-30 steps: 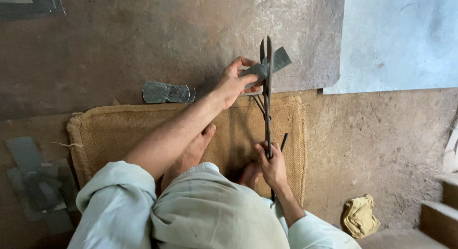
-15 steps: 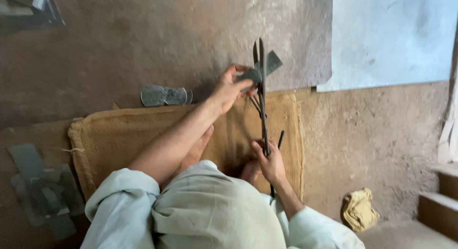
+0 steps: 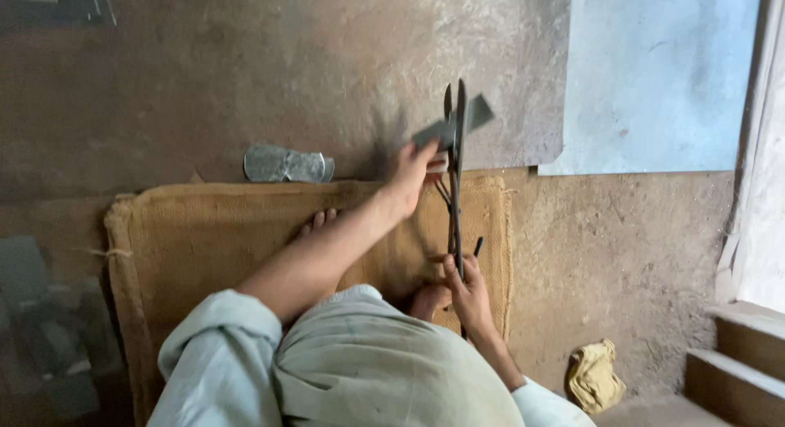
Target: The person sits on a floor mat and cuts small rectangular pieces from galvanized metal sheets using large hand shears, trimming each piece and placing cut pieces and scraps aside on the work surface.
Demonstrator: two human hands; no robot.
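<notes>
Now the left hand, blurred and nearer than a moment ago, pinches the grey metal strip between the upright shears at twelve o'clock, while the right hand grips their handles, so cutting seems underway.

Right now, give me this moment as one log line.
left hand: holds metal piece in shears | right hand: grips shears handles | seated on burlap mat | yellow cloth on floor

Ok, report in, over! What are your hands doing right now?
Left hand feeding grey metal strip into long shears. Right hand gripping shear handles. Cut metal piece lying clear beside burlap mat.
</notes>
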